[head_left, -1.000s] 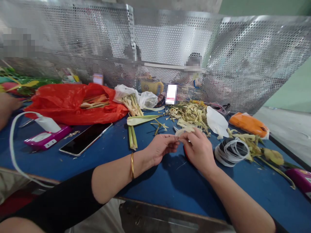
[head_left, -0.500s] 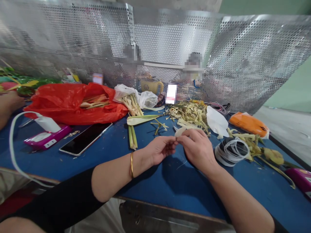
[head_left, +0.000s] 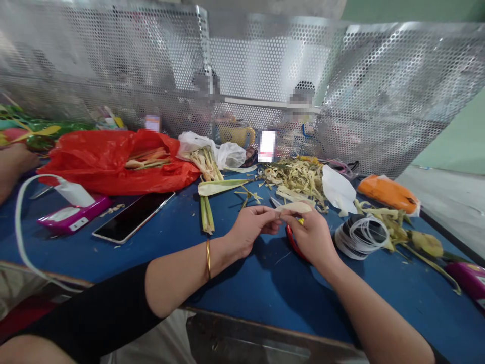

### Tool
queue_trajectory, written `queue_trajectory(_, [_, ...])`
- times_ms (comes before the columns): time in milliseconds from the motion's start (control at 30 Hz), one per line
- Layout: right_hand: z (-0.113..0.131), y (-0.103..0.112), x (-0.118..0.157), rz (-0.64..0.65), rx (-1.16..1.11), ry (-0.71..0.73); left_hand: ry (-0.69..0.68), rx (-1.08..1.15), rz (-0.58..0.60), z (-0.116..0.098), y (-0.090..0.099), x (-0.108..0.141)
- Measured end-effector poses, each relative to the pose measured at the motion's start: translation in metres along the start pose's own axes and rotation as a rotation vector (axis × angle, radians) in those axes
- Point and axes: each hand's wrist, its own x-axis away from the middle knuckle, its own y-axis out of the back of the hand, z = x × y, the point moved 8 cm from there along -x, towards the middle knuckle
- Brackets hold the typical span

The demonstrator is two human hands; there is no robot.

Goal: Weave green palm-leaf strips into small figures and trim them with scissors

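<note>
My left hand (head_left: 253, 228), with a gold bangle at its wrist, is closed in a pinch on the left end of a small pale leaf piece (head_left: 297, 208). My right hand (head_left: 312, 235) pinches the same piece, its fingertips almost touching the left ones. Both hands are held above the blue table, in front of the leaf scraps. Partly hidden beneath my right hand lies a pair of scissors with red handles (head_left: 293, 243). A spool wound with white cord (head_left: 361, 237) stands just right of that hand.
A heap of dry leaf strips (head_left: 297, 177) lies beyond my hands, near a perforated metal screen (head_left: 261, 55). Cut stalks (head_left: 206, 215), a phone (head_left: 133, 217), a red plastic bag (head_left: 91, 162) and a purple power strip (head_left: 76, 215) are to the left. Another person's hand (head_left: 17, 164) shows far left.
My right hand has turned and shifted slightly, so the pale leaf piece now shows longer above the fingers. The red scissor handles have come into view under it. My left hand moved slightly right.
</note>
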Motion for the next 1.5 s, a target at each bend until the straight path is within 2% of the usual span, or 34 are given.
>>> queue_trajectory(133, [-0.012,-0.01,0.0,0.137,-0.109,-0.14,-0.057,-0.091,0.018,-0.005,-0.002,0.0])
queue_trajectory(200, [-0.015,-0.013,0.001,0.165,-0.162,-0.184,-0.066,-0.117,0.027,-0.007,-0.003,0.001])
queue_trajectory(500, [-0.025,-0.012,0.003,0.053,-0.349,-0.264,-0.072,-0.171,0.038,-0.009,-0.004,0.002])
queue_trajectory(700, [-0.026,-0.011,0.003,0.033,-0.43,-0.298,-0.085,-0.221,0.023,-0.01,-0.005,0.003])
queue_trajectory(900, [-0.023,-0.013,0.002,0.068,-0.565,-0.332,-0.06,-0.155,0.036,-0.006,-0.003,0.002])
queue_trajectory(967, [-0.022,-0.012,0.001,0.058,-0.53,-0.291,-0.034,-0.108,0.045,-0.002,-0.002,0.0])
queue_trajectory(1033, [-0.018,-0.007,0.001,0.014,-0.405,-0.202,0.0,-0.053,0.034,0.001,0.0,-0.002])
queue_trajectory(1133, [-0.002,0.002,0.002,-0.053,-0.146,-0.008,0.068,0.022,-0.011,0.006,0.003,-0.003])
queue_trajectory(1300, [0.029,0.002,0.008,-0.02,0.181,0.31,0.139,0.111,-0.028,0.011,0.003,-0.001])
queue_trajectory(1400, [0.031,0.001,0.008,-0.025,0.222,0.342,0.169,0.114,-0.027,0.013,0.004,-0.001])
queue_trajectory(1500, [0.024,0.0,0.006,-0.017,0.125,0.27,0.185,0.107,-0.01,0.014,0.003,-0.001])
